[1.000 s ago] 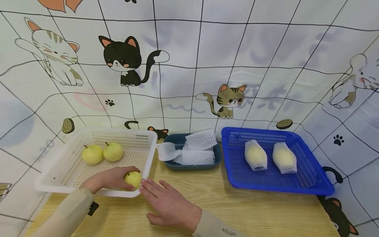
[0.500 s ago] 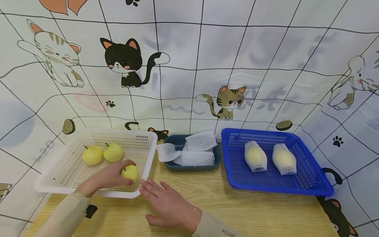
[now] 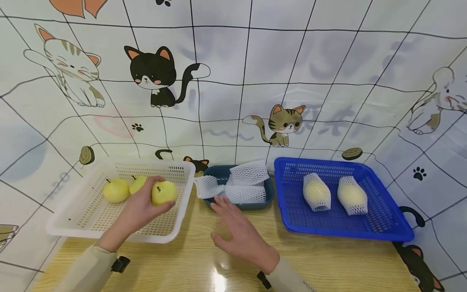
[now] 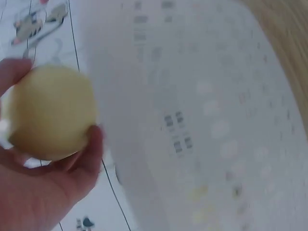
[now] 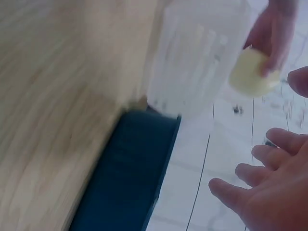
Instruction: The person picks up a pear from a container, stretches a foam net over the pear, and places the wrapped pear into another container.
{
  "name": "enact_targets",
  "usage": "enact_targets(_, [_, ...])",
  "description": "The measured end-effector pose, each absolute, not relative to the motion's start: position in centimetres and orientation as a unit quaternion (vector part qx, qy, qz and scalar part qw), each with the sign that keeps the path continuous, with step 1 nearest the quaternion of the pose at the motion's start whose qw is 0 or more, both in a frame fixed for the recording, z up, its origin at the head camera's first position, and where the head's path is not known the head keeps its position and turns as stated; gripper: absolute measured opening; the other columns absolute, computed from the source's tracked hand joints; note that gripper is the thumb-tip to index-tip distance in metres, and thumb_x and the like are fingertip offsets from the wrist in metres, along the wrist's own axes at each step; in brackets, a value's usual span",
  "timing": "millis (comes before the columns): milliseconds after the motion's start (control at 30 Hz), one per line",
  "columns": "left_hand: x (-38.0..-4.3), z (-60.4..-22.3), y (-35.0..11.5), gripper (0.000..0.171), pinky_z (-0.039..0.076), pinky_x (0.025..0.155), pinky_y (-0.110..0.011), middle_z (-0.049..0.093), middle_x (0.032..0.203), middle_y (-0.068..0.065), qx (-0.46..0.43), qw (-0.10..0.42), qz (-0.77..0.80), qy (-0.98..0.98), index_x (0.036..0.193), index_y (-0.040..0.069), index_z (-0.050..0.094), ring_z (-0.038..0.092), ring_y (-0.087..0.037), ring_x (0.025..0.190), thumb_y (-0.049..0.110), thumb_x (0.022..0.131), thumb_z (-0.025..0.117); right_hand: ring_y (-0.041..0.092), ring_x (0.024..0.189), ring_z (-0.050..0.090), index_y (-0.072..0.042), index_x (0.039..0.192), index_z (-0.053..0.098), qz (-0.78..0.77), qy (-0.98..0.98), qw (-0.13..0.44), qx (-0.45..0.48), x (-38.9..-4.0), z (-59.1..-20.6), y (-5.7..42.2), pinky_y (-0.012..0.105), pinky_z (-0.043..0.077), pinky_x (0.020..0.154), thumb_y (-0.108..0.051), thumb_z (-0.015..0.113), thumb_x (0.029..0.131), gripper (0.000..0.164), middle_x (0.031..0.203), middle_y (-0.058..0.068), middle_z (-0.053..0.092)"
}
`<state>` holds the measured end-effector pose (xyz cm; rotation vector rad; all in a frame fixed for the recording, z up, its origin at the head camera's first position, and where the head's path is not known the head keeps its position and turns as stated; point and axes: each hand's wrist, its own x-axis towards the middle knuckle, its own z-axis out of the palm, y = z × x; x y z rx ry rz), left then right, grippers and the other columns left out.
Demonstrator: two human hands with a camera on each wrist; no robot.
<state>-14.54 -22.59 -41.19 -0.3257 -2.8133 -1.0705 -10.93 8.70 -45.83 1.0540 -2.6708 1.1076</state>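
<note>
In the head view my left hand (image 3: 138, 209) grips a yellow-green apple (image 3: 164, 193), held up over the right part of a white basket (image 3: 168, 236). Fingers and thumb curve round its sides, as the left wrist view of the apple (image 4: 55, 113) also shows. Two more apples (image 3: 116, 190) lie inside, one partly hidden by this hand. My right hand (image 3: 242, 239) holds nothing. Its fingers are extended near the front edge of a dark teal tray (image 3: 238, 207), which holds white foam net sleeves (image 3: 244, 194).
To the right, a blue basket (image 3: 337, 231) contains two fruits in foam nets, a left one (image 3: 316, 192) and a right one (image 3: 352, 195). A cat-print sheet (image 3: 219, 93) hangs behind the wooden table (image 3: 197, 263).
My left hand has raised the apple from the white basket's near right corner. The right hand has left that basket's rim and moved right and away from me, to the teal tray.
</note>
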Motion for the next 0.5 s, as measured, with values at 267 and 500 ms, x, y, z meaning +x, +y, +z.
enact_targets(267, [-13.1,-41.0,-18.7,0.066,0.05,0.08,-0.046,0.055,0.125,-0.015,-0.141,0.133,-0.4,-0.896,0.143,0.015,0.056,0.055,-0.026,0.101,0.025,0.085,0.085,0.028,0.156,0.021,-0.009,0.158,0.041,0.427,-0.864,0.065,0.26,-11.3,-45.8,12.5,0.063,0.03,0.117,-0.02,0.07,0.097,0.068,0.169,-0.001,0.027])
enact_targets(500, [-12.0,-42.6,-15.1,0.082,0.056,0.082,-0.039,0.059,0.129,-0.015,-0.159,0.092,-0.443,-0.878,0.146,0.006,0.049,0.06,-0.021,0.101,0.024,0.078,0.09,0.029,0.155,0.024,-0.013,0.159,0.041,0.433,-0.869,0.061,0.232,-11.2,-46.1,14.1,0.061,0.031,0.116,-0.017,0.07,0.098,0.068,0.169,-0.006,0.026])
